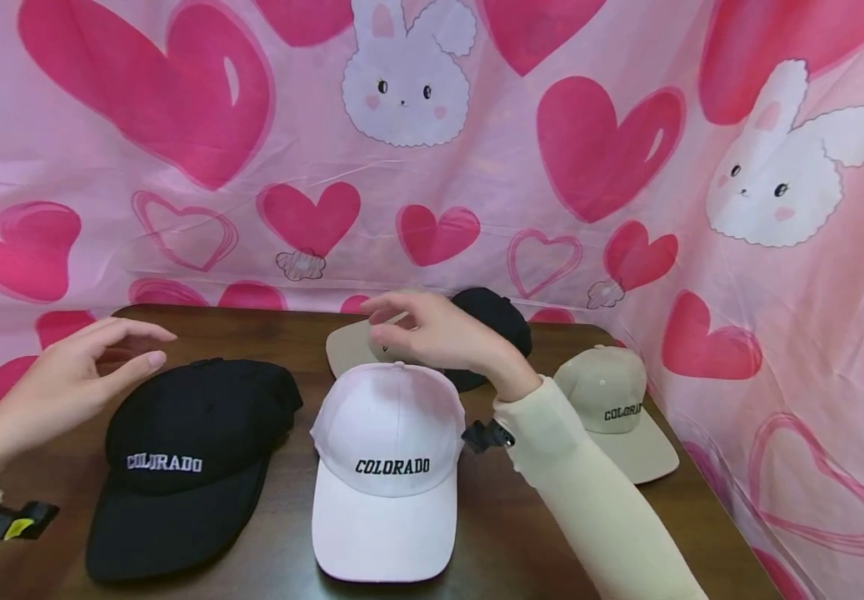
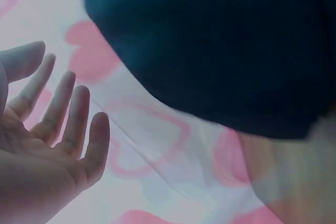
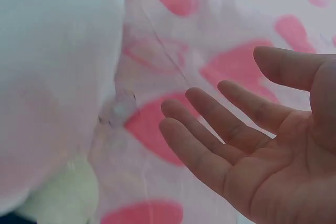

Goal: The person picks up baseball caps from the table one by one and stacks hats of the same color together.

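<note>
A black baseball cap (image 1: 195, 425) with white COLORADO lettering lies on the left of the table, its brim toward me. My left hand (image 1: 75, 375) hovers at its upper left side, fingers loosely bent and nothing in them. The left wrist view shows that hand (image 2: 58, 135) apart from the dark cap (image 2: 210, 51). In the middle sits a white cap (image 1: 390, 425) with black COLORADO lettering, brim also toward me. My right hand (image 1: 435, 329) is raised behind its crown, palm facing left and fingers relaxed. In the right wrist view the empty hand (image 3: 262, 150) stands beside the white cap (image 3: 58, 66).
Behind the white cap lie a beige cap (image 1: 347, 346), partly hidden by my right hand, and another black cap (image 1: 495, 317). A beige COLORADO cap (image 1: 604, 387) sits at the right edge of the brown wooden table (image 1: 506, 517). Pink heart-and-rabbit cloth (image 1: 491, 167) hangs around the table.
</note>
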The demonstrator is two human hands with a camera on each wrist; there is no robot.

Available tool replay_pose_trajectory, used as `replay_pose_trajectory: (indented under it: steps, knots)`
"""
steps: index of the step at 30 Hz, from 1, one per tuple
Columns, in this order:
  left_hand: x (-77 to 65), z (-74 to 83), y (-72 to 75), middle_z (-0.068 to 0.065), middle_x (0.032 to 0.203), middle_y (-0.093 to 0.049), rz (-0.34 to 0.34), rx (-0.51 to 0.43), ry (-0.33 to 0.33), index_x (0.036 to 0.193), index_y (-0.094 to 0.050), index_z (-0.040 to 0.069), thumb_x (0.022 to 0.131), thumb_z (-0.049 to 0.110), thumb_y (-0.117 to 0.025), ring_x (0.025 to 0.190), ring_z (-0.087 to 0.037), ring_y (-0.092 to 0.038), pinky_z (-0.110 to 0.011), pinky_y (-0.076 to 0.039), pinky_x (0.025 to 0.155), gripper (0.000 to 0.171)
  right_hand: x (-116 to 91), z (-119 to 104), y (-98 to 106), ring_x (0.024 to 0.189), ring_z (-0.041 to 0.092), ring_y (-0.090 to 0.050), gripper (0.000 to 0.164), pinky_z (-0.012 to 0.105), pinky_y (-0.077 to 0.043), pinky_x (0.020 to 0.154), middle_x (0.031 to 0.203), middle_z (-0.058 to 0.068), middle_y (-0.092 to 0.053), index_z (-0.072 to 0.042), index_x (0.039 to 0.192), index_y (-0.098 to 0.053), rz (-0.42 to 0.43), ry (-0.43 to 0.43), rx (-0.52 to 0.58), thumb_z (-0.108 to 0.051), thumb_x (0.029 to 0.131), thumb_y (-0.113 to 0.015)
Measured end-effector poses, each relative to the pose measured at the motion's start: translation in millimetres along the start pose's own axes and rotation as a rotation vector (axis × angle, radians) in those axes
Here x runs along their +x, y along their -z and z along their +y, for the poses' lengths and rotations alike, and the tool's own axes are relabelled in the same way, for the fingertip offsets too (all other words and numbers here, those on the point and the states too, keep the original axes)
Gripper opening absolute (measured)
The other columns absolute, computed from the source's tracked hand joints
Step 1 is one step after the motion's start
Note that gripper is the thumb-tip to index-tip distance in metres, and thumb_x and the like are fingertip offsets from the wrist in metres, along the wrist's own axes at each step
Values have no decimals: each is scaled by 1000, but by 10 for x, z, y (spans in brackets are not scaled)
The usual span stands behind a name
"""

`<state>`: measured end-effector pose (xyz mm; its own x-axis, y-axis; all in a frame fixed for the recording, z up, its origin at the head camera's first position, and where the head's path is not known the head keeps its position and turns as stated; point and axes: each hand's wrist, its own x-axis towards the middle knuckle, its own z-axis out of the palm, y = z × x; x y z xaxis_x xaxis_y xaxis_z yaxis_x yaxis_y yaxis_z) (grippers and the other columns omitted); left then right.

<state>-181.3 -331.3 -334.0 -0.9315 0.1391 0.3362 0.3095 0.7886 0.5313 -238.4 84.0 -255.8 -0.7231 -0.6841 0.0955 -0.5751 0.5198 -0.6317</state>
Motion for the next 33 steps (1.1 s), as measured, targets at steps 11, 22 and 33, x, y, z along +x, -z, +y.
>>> replay_pose_trajectory:
  steps: [11, 22, 33]
  knots:
    - [134, 639, -146, 15, 120, -52, 39, -17, -196, 124, -55, 37, 83, 24, -75, 104, -4, -46, -11, -40, 79, 48, -400, 740, 366, 109, 17, -57, 38, 38, -46, 94, 126, 1, -57, -22, 132, -54, 219, -149, 219, -31, 96, -59]
    - [280, 976, -452, 14, 123, -52, 24, -102, -280, 125, -54, 33, 86, 31, -72, 109, -4, -48, -34, -46, 88, 44, -828, 1428, 308, 116, 23, -50, 38, 48, -38, 101, 127, 12, -57, -15, 134, -51, 579, -318, 195, -24, 98, -57]
    - [384, 1353, -793, 12, 127, -50, -30, -206, -370, 128, -53, 30, 87, 36, -70, 117, -8, -44, -46, -46, 90, 45, -828, 1788, 183, 116, 29, -50, 51, 47, -40, 99, 131, 19, -50, -7, 142, -37, 703, -406, 165, -19, 97, -57]
